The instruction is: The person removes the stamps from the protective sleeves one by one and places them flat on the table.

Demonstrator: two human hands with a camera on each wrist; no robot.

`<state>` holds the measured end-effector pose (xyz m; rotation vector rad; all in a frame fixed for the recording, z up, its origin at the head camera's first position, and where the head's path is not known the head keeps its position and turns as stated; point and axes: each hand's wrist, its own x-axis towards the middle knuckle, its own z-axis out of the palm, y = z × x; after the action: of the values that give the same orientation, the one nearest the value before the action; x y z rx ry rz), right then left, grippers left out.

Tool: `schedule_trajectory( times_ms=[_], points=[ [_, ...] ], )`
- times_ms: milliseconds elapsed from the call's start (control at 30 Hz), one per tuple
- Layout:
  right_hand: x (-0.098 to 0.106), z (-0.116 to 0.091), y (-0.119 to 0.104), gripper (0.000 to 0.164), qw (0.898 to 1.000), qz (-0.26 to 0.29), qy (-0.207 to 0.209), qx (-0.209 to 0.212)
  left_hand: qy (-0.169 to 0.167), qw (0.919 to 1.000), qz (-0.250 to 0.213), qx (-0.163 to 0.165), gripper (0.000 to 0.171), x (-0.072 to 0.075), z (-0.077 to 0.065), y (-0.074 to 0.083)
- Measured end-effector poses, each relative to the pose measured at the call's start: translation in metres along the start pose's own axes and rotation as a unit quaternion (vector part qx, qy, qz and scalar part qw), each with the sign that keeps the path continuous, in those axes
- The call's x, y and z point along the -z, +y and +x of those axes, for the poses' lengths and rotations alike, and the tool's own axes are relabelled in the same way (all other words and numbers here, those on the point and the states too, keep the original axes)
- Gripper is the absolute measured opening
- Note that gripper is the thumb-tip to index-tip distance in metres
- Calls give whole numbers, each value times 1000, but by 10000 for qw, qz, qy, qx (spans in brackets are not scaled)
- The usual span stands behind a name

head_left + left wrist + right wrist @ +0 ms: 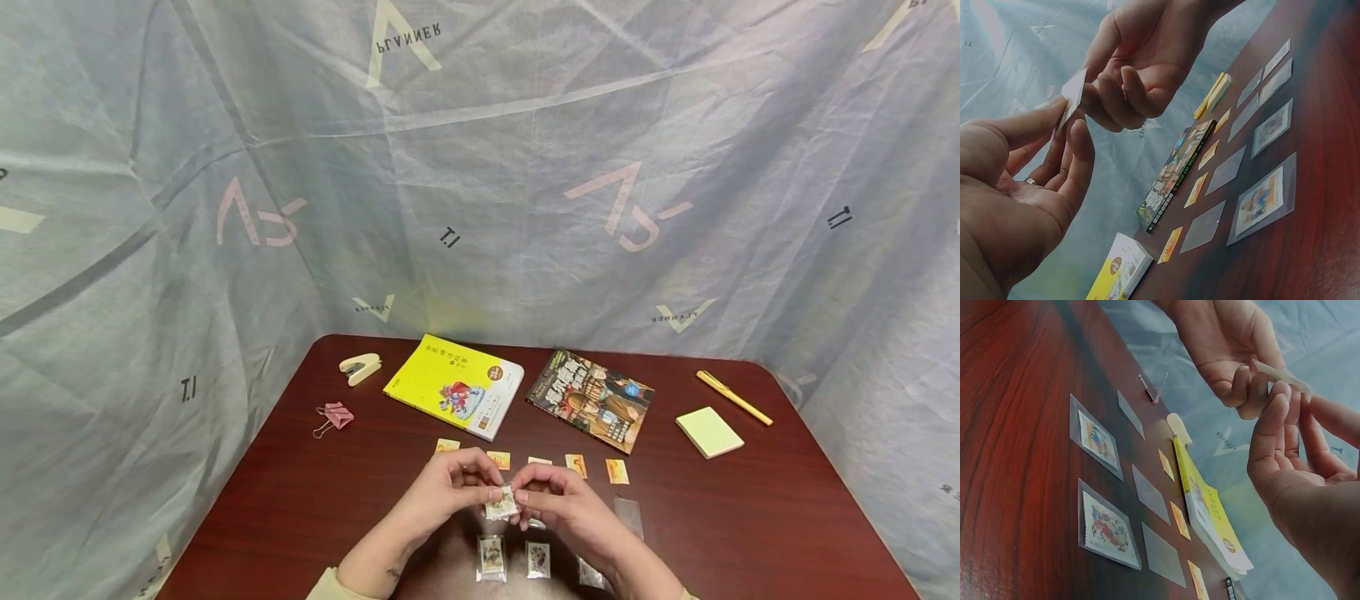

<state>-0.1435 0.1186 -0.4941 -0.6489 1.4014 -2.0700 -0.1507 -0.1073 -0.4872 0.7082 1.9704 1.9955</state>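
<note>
Grey printed cloth (495, 179) is hanging behind a dark red table (277, 525).

Head view: the left hand (448, 490) and right hand (566, 496) are meeting over the near part of the table, both pinching one small stamp (501, 502), the left at its 9 o'clock side, the right at its 3 o'clock. Clear plastic is showing at its 6 o'clock edge; how much it is covering cannot be told. Orange cards (617, 472) are lying in a row beyond the hands, a yellow book (431, 382) at 11 o'clock and a dark book (592, 402) at 1. Sleeved stamps (492, 557) are lying at 6 o'clock.

Left wrist view: the stamp is tilting nearly edge-on, clear of the table; clear sleeves (1204, 226) are lying flat at 4 o'clock of it.

Right wrist view: the stamp is appearing thin and slightly bowed, the right thumb and fingertips gripping its 4 o'clock end.

Handling (judged by look): the stamp is probably weighing next to nothing, flexing readily and creasing under hard pressure, while the plastic is likely slipping under dry fingertips. Opposite edges are offering the safest hold, light pressure sparing the corners.
</note>
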Motion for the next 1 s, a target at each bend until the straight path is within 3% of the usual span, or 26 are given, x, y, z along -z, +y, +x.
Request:
schedule_trajectory(
  times_ms=[100,200,367,467,600,767,1000],
  points=[
    [-1,0,2,21,9991,-349,205,127,-3,10000,26,-59,14,-1,1,-1],
    [-5,0,3,22,9919,-1020,626,419,87,9997,215,-118,14,-3,1,2],
    [-14,-1,2,19,9610,-2243,1367,865,336,9975,614,-59,14,-10,-1,19],
    [-18,-2,1,14,9419,-2777,1708,806,419,9960,778,121,15,-14,-2,29],
    [-21,-2,-1,12,9280,-3083,1978,675,435,9950,846,300,16,-16,-3,34],
    [-24,-3,-2,11,9183,-3224,2237,518,502,9935,974,314,12,-16,-4,32],
    [-27,-5,-5,9,9194,-3299,2135,190,657,9906,1158,314,8,-17,-4,31]
  ],
)
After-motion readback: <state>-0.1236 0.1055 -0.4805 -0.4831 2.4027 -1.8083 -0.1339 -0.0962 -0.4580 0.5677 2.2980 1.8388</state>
